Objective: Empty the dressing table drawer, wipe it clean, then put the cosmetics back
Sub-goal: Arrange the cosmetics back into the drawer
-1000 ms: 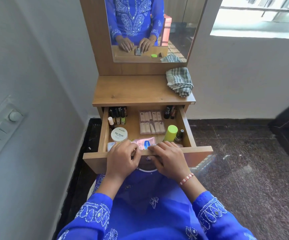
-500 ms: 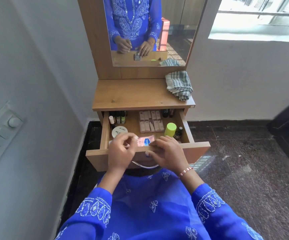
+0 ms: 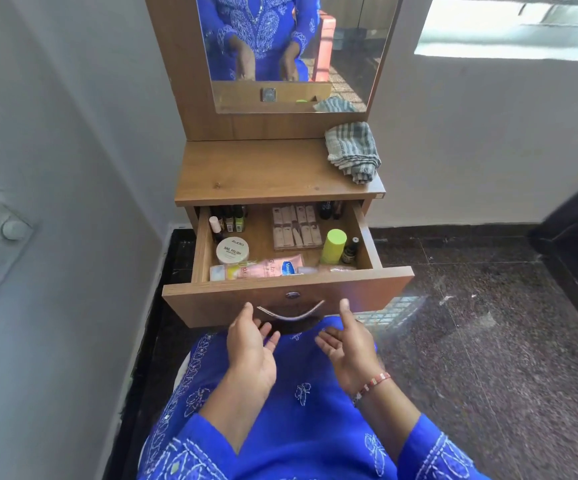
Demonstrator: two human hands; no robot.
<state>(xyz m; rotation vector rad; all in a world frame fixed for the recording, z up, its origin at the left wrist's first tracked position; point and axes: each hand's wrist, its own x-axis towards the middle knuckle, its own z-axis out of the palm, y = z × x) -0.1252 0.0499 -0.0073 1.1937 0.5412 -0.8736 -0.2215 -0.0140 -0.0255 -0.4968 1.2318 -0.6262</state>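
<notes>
I see the open drawer (image 3: 287,299) holding one white jar (image 3: 232,250), one green-capped bottle (image 3: 333,246), one pink tube (image 3: 273,267) and small bottles; my left hand (image 3: 251,355) and right hand (image 3: 349,348) hover spread, holding nothing, below its handle (image 3: 291,314)

drawer (image 3: 280,299) – matt wood; handle (image 3: 291,314) – shiny metal

Left hand (image 3: 251,351): palm turned inward toward the right, fingers relaxed and slightly spread, thumb up, holding nothing. Right hand (image 3: 348,344): palm turned inward toward the left, fingers loosely curved, thumb raised, holding nothing. Both forearms extended forward, blue embroidered sleeves; beaded bracelet on right wrist. Hands apart, not touching.
</notes>
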